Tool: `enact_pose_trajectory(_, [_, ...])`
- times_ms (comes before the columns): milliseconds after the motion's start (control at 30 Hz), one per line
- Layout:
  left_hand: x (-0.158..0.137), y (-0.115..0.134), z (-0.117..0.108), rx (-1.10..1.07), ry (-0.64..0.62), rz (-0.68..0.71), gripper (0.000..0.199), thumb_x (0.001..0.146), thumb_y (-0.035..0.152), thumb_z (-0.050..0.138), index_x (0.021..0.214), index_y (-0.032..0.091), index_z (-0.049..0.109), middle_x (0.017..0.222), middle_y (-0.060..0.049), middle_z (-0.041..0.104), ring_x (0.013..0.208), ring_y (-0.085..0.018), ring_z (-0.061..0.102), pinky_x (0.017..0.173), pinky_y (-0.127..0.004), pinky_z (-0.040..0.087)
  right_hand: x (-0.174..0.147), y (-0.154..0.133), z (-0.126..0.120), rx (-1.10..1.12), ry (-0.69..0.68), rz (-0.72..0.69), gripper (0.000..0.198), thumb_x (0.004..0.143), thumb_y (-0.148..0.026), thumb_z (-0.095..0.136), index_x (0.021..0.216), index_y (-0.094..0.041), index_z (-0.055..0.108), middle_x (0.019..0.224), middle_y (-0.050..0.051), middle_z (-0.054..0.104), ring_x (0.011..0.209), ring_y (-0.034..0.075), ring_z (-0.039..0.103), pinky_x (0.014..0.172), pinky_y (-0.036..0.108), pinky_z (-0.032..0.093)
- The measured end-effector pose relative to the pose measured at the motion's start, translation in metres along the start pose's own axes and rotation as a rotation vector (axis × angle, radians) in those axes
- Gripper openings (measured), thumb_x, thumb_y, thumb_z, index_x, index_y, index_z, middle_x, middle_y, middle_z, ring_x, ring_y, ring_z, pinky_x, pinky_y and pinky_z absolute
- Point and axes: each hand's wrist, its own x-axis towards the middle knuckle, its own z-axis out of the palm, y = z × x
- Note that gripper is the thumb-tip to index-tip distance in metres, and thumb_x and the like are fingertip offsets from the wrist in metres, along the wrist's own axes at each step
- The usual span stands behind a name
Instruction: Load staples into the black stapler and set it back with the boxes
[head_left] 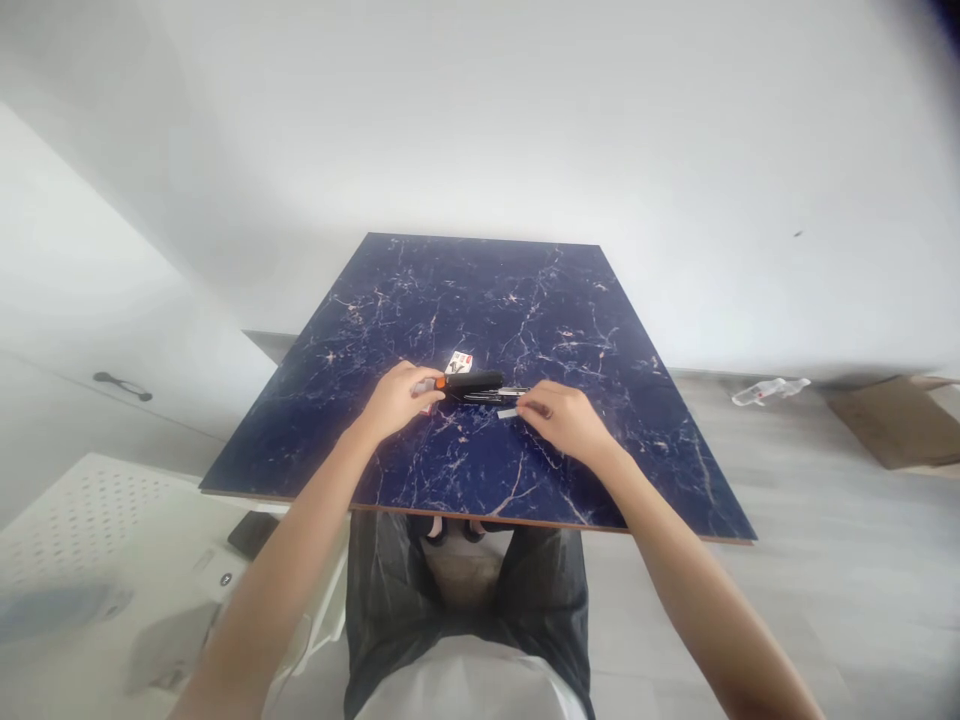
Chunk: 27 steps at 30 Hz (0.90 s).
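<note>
While both bare hands reach over the dark blue, marble-patterned desk [487,290], the left hand [401,402] pinches the orange-marked end of what looks like a black stapler [476,381], and the right hand [564,416] grips a short pale strip [507,413] between thumb and fingers. The stapler lies between the two hands, seemingly opened out, with slim metal parts pointing toward the right fingertips; whether the right hand touches those parts is too small to tell.

The stapler would probably feel stiff and fairly light, hinged and so inclined to swing; its broad orange-marked end seems the steadier hold. The strip looks thin, light and perhaps easily snapped, best pinched along its edges.

Just beyond the left fingertips is a small white-and-red box [459,362]. Well out to the right of the right hand, on the floor [795,580], are a clear plastic item [769,391] and some brown cardboard [885,420].

Counted: two hands, one stapler, one strip visible, one small box, one clear plastic item. The cardboard runs partly out of view, so its pieces cannot be counted.
</note>
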Motion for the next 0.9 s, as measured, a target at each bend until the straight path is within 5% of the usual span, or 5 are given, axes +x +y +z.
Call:
enact_pose_trajectory(233, [-0.001, -0.003, 0.000, -0.008, 0.016, 0.001, 0.027, 0.092, 0.039, 0.074, 0.116, 0.029, 0.076, 0.094, -0.004, 0.064, 0.089, -0.022, 0.064, 0.083, -0.035, 0.052, 0.006, -0.001, 0.011, -0.094, -0.178, -0.105, 0.021, 0.100, -0.023, 0.057, 0.098, -0.027, 0.077, 0.104, 0.005, 0.078, 0.100, 0.025, 0.070, 0.093, 0.040, 0.054])
enact_pose_trajectory(500, [-0.001, -0.004, 0.000, -0.005, -0.004, -0.009, 0.028, 0.092, 0.040, 0.074, 0.118, 0.029, 0.075, 0.093, -0.005, 0.064, 0.090, -0.023, 0.064, 0.082, -0.036, 0.051, 0.008, -0.001, -0.009, -0.061, -0.127, -0.020, 0.008, 0.088, -0.025, 0.070, 0.096, -0.025, 0.071, 0.090, 0.002, 0.074, 0.078, 0.019, 0.068, 0.075, 0.030, 0.051])
enact_pose_trajectory(900, [-0.001, -0.004, -0.001, -0.014, -0.013, -0.034, 0.028, 0.091, 0.037, 0.076, 0.118, 0.029, 0.075, 0.096, -0.004, 0.064, 0.090, -0.022, 0.064, 0.083, -0.035, 0.050, 0.053, 0.019, -0.015, -0.044, -0.171, -0.096, 0.008, 0.084, -0.022, 0.069, 0.092, -0.023, 0.065, 0.087, 0.001, 0.075, 0.081, 0.019, 0.070, 0.076, 0.029, 0.050])
